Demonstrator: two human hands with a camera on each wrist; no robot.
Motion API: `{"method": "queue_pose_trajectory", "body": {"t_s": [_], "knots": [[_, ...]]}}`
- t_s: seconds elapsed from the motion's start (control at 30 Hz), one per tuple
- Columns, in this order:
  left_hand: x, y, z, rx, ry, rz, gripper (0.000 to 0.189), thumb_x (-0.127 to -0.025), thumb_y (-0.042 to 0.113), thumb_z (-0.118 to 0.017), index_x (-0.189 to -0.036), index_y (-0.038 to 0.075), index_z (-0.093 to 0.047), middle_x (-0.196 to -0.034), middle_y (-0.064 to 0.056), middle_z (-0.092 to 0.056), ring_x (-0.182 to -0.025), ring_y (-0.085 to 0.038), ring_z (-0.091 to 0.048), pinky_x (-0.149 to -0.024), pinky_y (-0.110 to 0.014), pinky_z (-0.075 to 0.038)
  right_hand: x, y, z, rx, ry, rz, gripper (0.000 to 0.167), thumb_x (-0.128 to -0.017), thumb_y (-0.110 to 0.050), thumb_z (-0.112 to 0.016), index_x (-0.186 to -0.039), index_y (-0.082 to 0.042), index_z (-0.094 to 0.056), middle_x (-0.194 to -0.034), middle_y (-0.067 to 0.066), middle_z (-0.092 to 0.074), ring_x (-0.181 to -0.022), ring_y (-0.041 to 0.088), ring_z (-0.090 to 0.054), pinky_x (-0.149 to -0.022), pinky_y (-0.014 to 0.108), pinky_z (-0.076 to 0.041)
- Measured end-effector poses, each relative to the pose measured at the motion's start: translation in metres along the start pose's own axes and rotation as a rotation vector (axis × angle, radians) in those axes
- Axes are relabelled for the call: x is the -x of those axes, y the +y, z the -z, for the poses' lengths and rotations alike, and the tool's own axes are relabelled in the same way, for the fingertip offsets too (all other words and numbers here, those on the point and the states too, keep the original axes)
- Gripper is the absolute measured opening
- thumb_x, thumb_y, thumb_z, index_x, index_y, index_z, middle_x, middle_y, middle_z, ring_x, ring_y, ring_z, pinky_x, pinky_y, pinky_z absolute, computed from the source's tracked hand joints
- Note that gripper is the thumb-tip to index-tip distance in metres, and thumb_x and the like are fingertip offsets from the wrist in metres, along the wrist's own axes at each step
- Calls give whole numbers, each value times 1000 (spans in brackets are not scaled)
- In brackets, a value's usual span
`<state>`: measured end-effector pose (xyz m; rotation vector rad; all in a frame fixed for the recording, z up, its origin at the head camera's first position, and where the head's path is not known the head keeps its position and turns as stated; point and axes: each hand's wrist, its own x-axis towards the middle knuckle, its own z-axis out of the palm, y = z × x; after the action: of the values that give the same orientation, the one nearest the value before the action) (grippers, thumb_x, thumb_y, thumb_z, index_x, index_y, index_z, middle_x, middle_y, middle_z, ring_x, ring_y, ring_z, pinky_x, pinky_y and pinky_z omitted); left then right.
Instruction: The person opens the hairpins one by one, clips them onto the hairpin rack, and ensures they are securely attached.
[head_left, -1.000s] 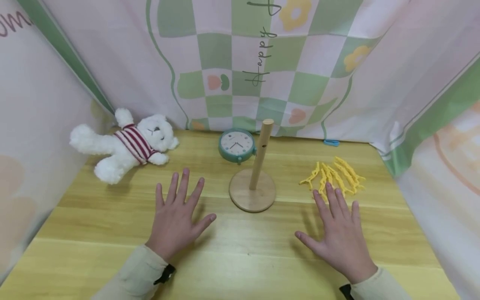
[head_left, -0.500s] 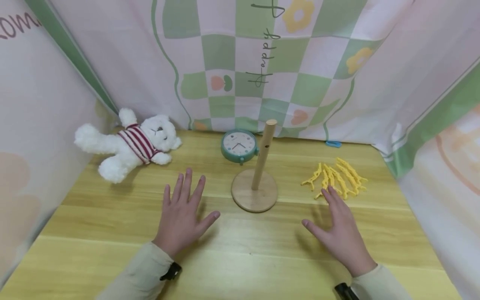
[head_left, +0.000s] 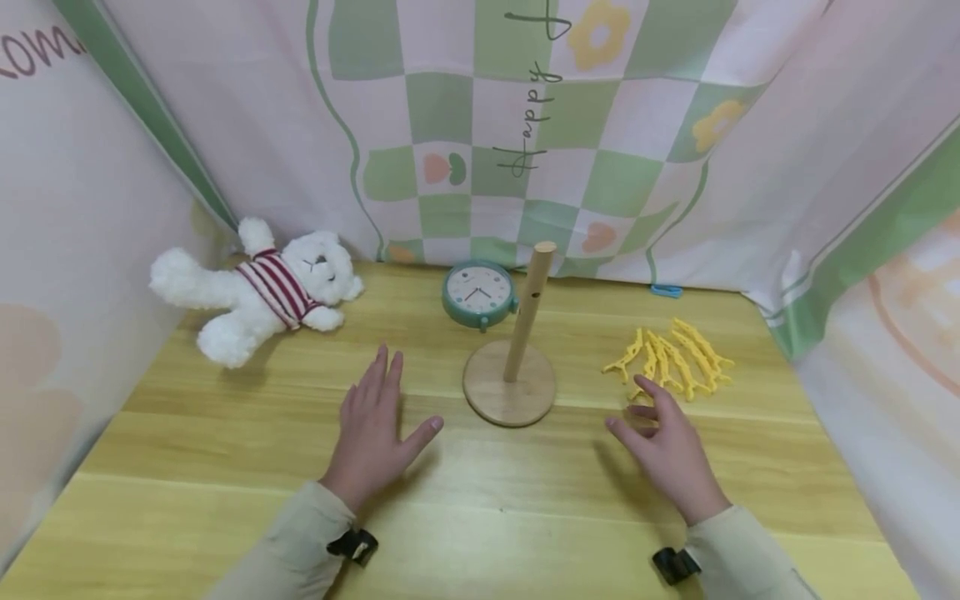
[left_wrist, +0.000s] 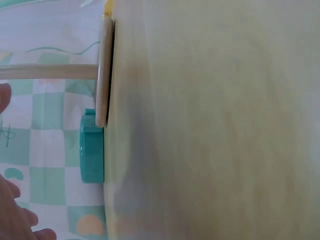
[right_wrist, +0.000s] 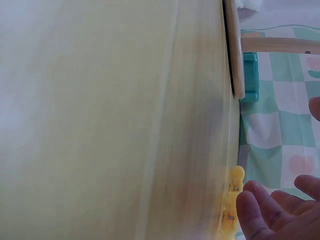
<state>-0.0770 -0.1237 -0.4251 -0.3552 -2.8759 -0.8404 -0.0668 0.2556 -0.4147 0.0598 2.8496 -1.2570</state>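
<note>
My left hand (head_left: 372, 442) hovers over the table left of a wooden stand, fingers extended and thumb apart, holding nothing. My right hand (head_left: 671, 450) is raised at the right, its fingers loosely bent and nothing between them. Just beyond its fingertips lie several jagged yellow plastic clips (head_left: 678, 358) in a loose row. Between the hands, slightly farther back, the wooden stand (head_left: 531, 308) has a round base and an upright dowel with a small hole near the top. In the right wrist view, the fingers (right_wrist: 270, 210) appear in front of the yellow clips (right_wrist: 230, 210).
A teal round clock (head_left: 478, 293) lies behind the stand, face up. At the back left a white plush bear (head_left: 277, 287) in a striped shirt lies on the wooden table (head_left: 480, 533). A small blue clip (head_left: 666, 291) sits by the patterned curtain (head_left: 498, 117) at the back.
The spread fingers of both hands have drawn together. My right fingers have bent, and that hand has turned thumb-up. My left hand has shifted slightly right. The objects stay in place.
</note>
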Motion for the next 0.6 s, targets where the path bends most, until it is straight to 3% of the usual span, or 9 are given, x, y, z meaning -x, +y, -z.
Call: {"method": "queue_pose_trajectory", "body": {"t_s": [0.23, 0.47, 0.6], "knots": [[-2, 3, -13, 32, -40, 7, 100, -90, 55, -66, -161, 7, -15, -168, -16, -9, -152, -39, -14, -117, -67, -12, -8, -1, -7, -48, -70, -90, 90, -97, -47, -63, -161, -7, -14, -141, 29, -50, -123, 42, -55, -94, 57, -51], [-5, 4, -27, 83, -56, -11, 100, -90, 54, -67, -161, 5, -17, -166, -17, -14, -151, -39, -18, -119, -62, -14, -21, -3, -12, -45, -74, -105, 95, -97, -49, -62, -161, -4, -8, -139, 29, -48, -119, 40, -55, -90, 53, -53], [-9, 4, -36, 128, -78, -8, 99, -91, 52, -67, -161, 6, -15, -167, -16, -14, -152, -36, -16, -120, -59, -13, -29, -3, -14, -41, -87, -116, 93, -99, -49, -59, -160, 0, -9, -155, 30, -30, -124, 43, -51, -96, 56, -49]]}}
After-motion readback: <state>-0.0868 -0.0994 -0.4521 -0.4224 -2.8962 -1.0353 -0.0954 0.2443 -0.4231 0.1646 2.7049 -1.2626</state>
